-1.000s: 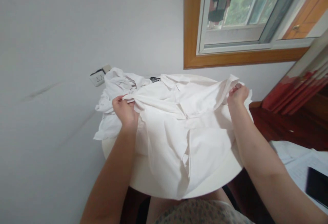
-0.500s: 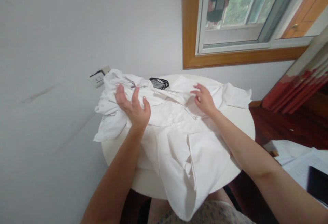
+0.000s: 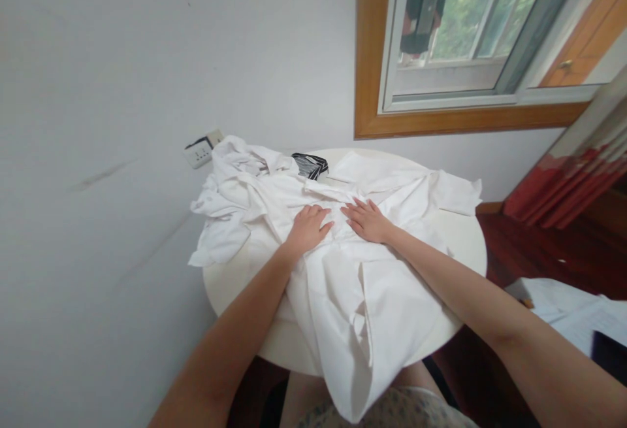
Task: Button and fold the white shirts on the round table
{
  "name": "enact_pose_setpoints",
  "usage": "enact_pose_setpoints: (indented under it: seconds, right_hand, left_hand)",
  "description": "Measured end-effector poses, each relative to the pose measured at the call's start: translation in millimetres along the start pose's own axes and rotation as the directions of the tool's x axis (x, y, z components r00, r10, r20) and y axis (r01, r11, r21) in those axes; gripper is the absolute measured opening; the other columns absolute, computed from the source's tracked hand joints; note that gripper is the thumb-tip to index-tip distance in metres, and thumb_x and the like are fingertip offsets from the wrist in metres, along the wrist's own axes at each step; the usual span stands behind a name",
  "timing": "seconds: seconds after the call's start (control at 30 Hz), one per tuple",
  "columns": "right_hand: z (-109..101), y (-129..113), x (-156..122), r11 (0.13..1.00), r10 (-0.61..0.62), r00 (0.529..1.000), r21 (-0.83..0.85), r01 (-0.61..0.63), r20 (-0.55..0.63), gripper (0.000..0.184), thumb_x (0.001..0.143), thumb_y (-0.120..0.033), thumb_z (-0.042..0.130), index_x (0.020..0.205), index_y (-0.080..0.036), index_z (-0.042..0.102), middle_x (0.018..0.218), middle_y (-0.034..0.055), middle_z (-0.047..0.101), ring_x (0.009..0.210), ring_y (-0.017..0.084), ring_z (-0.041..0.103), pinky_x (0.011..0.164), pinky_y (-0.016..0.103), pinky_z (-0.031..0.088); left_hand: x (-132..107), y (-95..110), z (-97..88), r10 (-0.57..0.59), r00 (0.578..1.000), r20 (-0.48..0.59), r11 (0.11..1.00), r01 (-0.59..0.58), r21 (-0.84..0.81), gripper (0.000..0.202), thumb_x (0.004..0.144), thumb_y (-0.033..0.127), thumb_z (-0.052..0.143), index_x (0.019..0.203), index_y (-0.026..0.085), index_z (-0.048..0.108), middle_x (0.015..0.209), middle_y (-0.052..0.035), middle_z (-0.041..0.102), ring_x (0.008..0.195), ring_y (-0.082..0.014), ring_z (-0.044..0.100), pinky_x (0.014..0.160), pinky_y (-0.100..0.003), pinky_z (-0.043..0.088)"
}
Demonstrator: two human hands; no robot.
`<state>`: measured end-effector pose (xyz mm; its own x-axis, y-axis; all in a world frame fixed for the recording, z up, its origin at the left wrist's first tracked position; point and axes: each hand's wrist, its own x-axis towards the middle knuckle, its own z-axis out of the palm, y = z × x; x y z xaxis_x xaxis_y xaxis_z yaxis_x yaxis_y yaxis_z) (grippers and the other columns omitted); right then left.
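Observation:
A white garment (image 3: 337,284), which looks like a shirt or coat, lies spread over a round white table (image 3: 230,284), its lower part hanging off the near edge. My left hand (image 3: 309,227) rests flat on the middle of the cloth, fingers stretched out. Close beside it, my right hand (image 3: 366,220) also lies on the cloth with its fingers extended. Neither hand grips the fabric. More white cloth (image 3: 235,173) is bunched at the table's left, and a sleeve-like part (image 3: 455,193) reaches to the right edge.
A black-and-white striped item (image 3: 310,166) sits at the table's back edge. The wall with a socket (image 3: 200,153) is at the left, a wood-framed window (image 3: 367,55) behind. To the right are a red-and-cream curtain (image 3: 539,180) and papers (image 3: 563,317) beside a dark object.
Both hands have come down from above the garment and moved toward each other onto its middle. My left hand went right, my right hand slightly left. The view has shifted a little.

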<state>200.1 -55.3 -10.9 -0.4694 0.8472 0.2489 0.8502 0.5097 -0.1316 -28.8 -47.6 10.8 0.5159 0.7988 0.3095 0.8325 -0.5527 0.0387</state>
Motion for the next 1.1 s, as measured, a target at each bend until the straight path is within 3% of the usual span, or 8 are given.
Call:
enact_pose_setpoints:
  seconds: [0.3, 0.4, 0.5, 0.67, 0.77, 0.9, 1.0, 1.1]
  right_hand:
    - [-27, -25, -60, 0.986, -0.076, 0.996, 0.151, 0.07, 0.035, 0.059, 0.098, -0.045, 0.033, 0.152, -0.021, 0.026, 0.152, 0.0087, 0.038, 0.142, 0.025, 0.028, 0.113, 0.045, 0.027]
    - [-38, -31, -85, 0.986, -0.084, 0.996, 0.149, 0.079, 0.027, 0.05, 0.098, -0.044, 0.035, 0.143, -0.025, 0.043, 0.145, 0.0061, 0.049, 0.137, 0.024, 0.037, 0.108, 0.041, 0.033]
    - [-49, -32, -96, 0.997, -0.069, 0.998, 0.025, 0.07, -0.009, 0.039, 0.097, -0.037, 0.039, 0.128, -0.025, 0.059, 0.135, 0.0071, 0.058, 0.125, 0.027, 0.045, 0.101, 0.044, 0.035]
    - [-57, -27, -75, 0.974, 0.08, 0.997, -0.21, -0.082, -0.016, 0.034, 0.094, -0.026, 0.042, 0.116, -0.014, 0.065, 0.12, 0.0169, 0.064, 0.109, 0.031, 0.052, 0.092, 0.046, 0.037]
    - [-55, -20, -54, 0.955, 0.185, 0.981, -0.246, -0.167, 0.052, 0.04, 0.091, -0.026, 0.045, 0.128, -0.015, 0.057, 0.135, 0.0162, 0.055, 0.115, 0.032, 0.052, 0.092, 0.044, 0.041]
    - [-58, -7, -22, 0.921, 0.357, 0.931, -0.195, -0.337, 0.074, 0.063, 0.089, -0.028, 0.048, 0.148, -0.018, 0.031, 0.156, 0.0153, 0.028, 0.118, 0.033, 0.054, 0.091, 0.045, 0.046]
    - [-58, 1, 3, 0.892, 0.448, 0.893, -0.08, -0.444, 0.041, 0.067, 0.088, -0.025, 0.047, 0.15, -0.015, 0.026, 0.158, 0.0178, 0.017, 0.114, 0.032, 0.058, 0.089, 0.043, 0.048]
    - [-42, 3, 23, 0.925, 0.381, 0.922, 0.037, -0.379, -0.074, 0.062, 0.086, -0.015, 0.046, 0.147, -0.012, 0.033, 0.156, 0.0184, 0.024, 0.12, 0.028, 0.054, 0.095, 0.037, 0.045]
  left_hand:
    - [-20, 18, -49.6, 0.106, 0.951, 0.291, 0.955, -0.016, -0.295, 0.021, 0.086, 0.027, 0.045, 0.099, 0.021, 0.06, 0.094, -0.0041, 0.068, 0.089, -0.021, 0.062, 0.08, -0.031, 0.046]
    - [-36, 15, -77.8, 0.135, 0.92, 0.367, 0.942, -0.004, -0.336, 0.017, 0.081, 0.024, 0.044, 0.084, 0.021, 0.061, 0.086, -0.0022, 0.067, 0.084, -0.0198, 0.062, 0.076, -0.029, 0.046]
    - [-50, 8, -92.4, -0.012, 0.907, 0.421, 0.989, 0.073, -0.13, 0.018, 0.081, 0.022, 0.044, 0.079, 0.02, 0.062, 0.084, -0.0051, 0.067, 0.081, -0.0219, 0.062, 0.076, -0.033, 0.046]
    - [-48, 19, -75.2, -0.135, 0.97, 0.202, 0.971, 0.088, 0.223, 0.027, 0.08, 0.008, 0.045, 0.093, 0.017, 0.066, 0.105, -0.0151, 0.063, 0.102, -0.0287, 0.059, 0.085, -0.042, 0.045]
    - [-26, 39, -57.6, -0.099, 0.965, 0.243, 0.979, 0.052, 0.195, 0.034, 0.084, 0.008, 0.039, 0.106, 0.017, 0.064, 0.112, -0.0155, 0.062, 0.104, -0.0275, 0.059, 0.083, -0.04, 0.048]
    - [15, 53, -40.6, -0.222, 0.959, 0.175, 0.965, 0.19, 0.178, 0.045, 0.086, 0.009, 0.037, 0.127, 0.017, 0.052, 0.113, -0.0159, 0.062, 0.102, -0.0283, 0.06, 0.082, -0.04, 0.048]
    - [39, 47, -26.4, -0.272, 0.962, 0.037, 0.95, 0.262, 0.171, 0.041, 0.086, 0.009, 0.039, 0.124, 0.014, 0.055, 0.112, -0.0165, 0.061, 0.108, -0.0302, 0.055, 0.086, -0.041, 0.046]
    - [48, 31, -4.8, -0.22, 0.972, -0.085, 0.965, 0.229, 0.124, 0.039, 0.087, 0.012, 0.04, 0.123, 0.016, 0.057, 0.117, -0.0151, 0.058, 0.115, -0.0291, 0.049, 0.093, -0.041, 0.043]
